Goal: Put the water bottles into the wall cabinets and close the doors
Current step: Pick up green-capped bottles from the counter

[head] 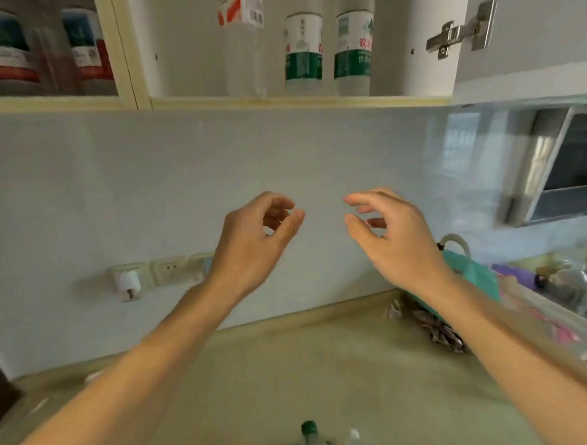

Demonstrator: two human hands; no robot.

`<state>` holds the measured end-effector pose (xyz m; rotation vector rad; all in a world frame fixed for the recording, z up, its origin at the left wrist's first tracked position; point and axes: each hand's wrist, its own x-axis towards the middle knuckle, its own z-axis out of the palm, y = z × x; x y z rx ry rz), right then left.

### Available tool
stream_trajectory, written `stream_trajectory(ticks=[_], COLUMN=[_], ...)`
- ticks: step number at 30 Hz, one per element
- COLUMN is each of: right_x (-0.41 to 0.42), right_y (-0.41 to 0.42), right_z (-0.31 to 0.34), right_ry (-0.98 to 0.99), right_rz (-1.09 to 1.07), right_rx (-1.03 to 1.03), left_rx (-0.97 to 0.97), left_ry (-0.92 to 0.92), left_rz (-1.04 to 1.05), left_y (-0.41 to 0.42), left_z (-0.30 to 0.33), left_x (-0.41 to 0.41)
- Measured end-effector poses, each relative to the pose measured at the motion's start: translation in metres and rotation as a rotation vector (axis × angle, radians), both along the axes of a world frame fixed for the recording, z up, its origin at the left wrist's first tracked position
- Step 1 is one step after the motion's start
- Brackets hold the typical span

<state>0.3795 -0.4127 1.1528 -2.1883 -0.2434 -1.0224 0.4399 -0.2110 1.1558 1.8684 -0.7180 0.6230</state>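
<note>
While three clear plastic water bottles already stand in the open cream wall cabinet at twelve o'clock, both hands, left and right, hover loosely curled and empty; green-capped bottles wait on the beige table at six o'clock.

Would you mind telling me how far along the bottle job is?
Done: three bottles stand in the open cabinet, more behind the closed glass door. In hand: nothing; left hand and right hand are empty. Left: the green-capped bottles on the counter, and the open door.
</note>
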Motion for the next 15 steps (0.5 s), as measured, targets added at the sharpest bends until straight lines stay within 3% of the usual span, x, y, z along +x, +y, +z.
stream_trajectory(ticks=[10, 15], right_x=[-0.032, -0.050], right_y=[-0.004, -0.017], right_z=[-0.200, -0.273], right_ry=[0.596, 0.798], right_rz=[-0.091, -0.138], right_rx=[0.090, 0.190], left_rx=[0.210, 0.378], left_ry=[0.606, 0.845], left_rz=[0.024, 0.023], left_y=[0.022, 0.011], left_z=[-0.231, -0.308], left_x=[-0.010, -0.027])
